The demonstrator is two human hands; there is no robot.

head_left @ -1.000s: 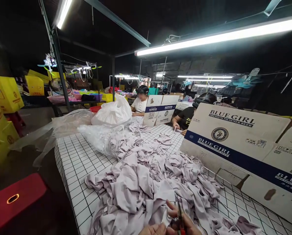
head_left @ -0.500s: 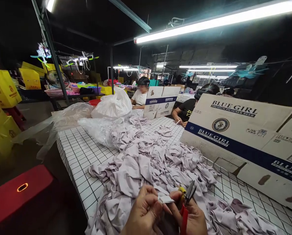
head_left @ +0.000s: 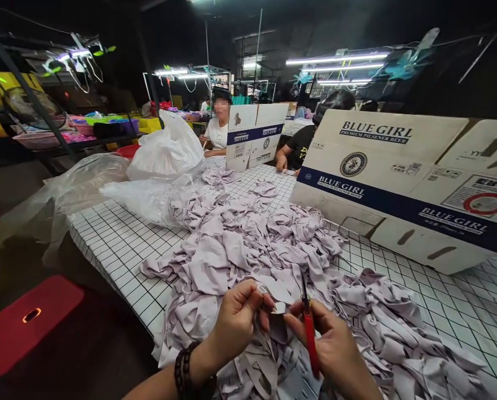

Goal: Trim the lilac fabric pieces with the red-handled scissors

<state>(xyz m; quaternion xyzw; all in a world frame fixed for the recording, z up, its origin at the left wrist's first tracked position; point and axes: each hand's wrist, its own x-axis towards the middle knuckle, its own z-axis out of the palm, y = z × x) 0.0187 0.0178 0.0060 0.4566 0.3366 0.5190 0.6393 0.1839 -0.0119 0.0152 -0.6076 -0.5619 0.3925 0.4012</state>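
My left hand (head_left: 238,316), with a dark bead bracelet (head_left: 184,364) at its wrist, is closed in a pinch on a pale fabric piece (head_left: 278,308). A small end of the piece shows between my two hands. Red-handled scissors (head_left: 310,339) are gripped in my right hand (head_left: 336,344), their blades pointing up and away. The thumb of that hand is close to the fabric end; I cannot tell whether it touches. Under and around both hands spreads a large heap of pale mauve fabric pieces (head_left: 215,261).
The table (head_left: 119,244) has a white, black-gridded cover. Cardboard beer boxes (head_left: 382,150) stand at the right and back. Plastic bags (head_left: 165,147) lie at the back left. A red stool (head_left: 31,328) is at the left. Two people (head_left: 217,133) sit across the table.
The view has tilted downward and turned a little right, showing more of my forearms. The scissors now point more upright. My left hand still pinches the fabric piece.
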